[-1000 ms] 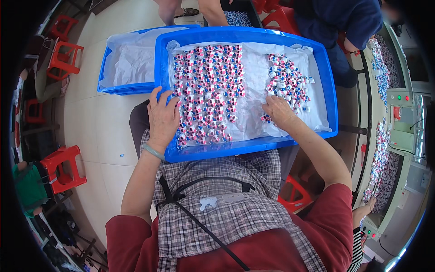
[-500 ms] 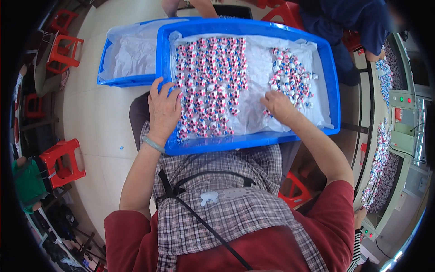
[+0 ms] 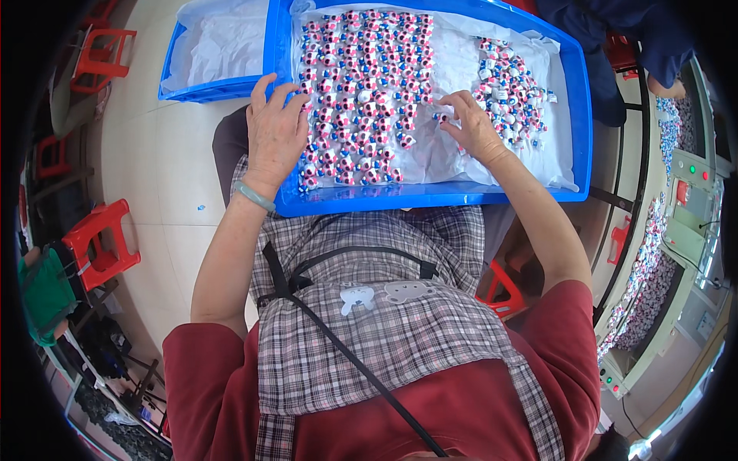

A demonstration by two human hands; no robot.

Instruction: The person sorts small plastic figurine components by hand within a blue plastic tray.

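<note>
Keep your left hand [image 3: 275,138] flat, fingers spread, on the arranged pink-and-blue figurines [image 3: 361,92]; your right hand [image 3: 473,127], fingers pinched together, sets one in line.

Pink-and-white wrapped sweets [image 3: 361,92] in rows inside blue tray [image 3: 430,198]

Small pink, white and blue figurine pieces [image 3: 361,92], laid in neat close rows on white paper lining, filling the left half of a shallow blue rectangular plastic tray [image 3: 430,198] resting across the lap. Loose heap of the same small pieces [image 3: 511,84] at the tray's right side, jumbled, well apart from the rows.
</note>
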